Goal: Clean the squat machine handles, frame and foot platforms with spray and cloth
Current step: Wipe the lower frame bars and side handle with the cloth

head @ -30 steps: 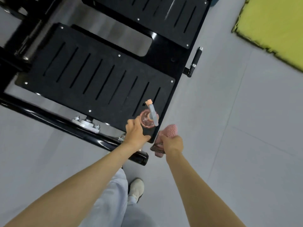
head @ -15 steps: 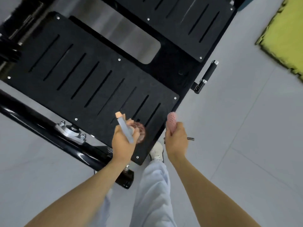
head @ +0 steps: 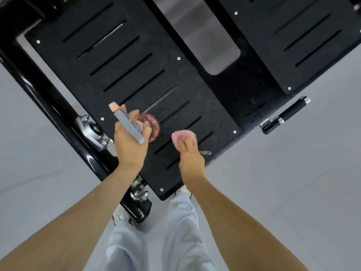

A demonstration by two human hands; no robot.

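Note:
My left hand (head: 130,145) grips a pink spray bottle (head: 152,126) with a grey trigger head and an orange nozzle, held over the near end of the left black slotted foot platform (head: 121,61). My right hand (head: 190,155) holds a bunched pink cloth (head: 180,136) just above the same platform near its front corner. A second slotted foot platform (head: 297,36) lies at the upper right. The glossy black frame tube (head: 45,94) runs along the left side. A short black handle (head: 289,113) with silver ends sticks out at the right.
Grey floor surrounds the machine on the left, front and right. A silver bolted bracket (head: 91,131) sits on the frame tube beside my left hand. My legs in light trousers and a white shoe (head: 118,216) stand at the platform's front corner.
The view has come closer to the platform. Both hands have moved forward over its near end, the right hand and cloth now above the platform instead of beside its edge.

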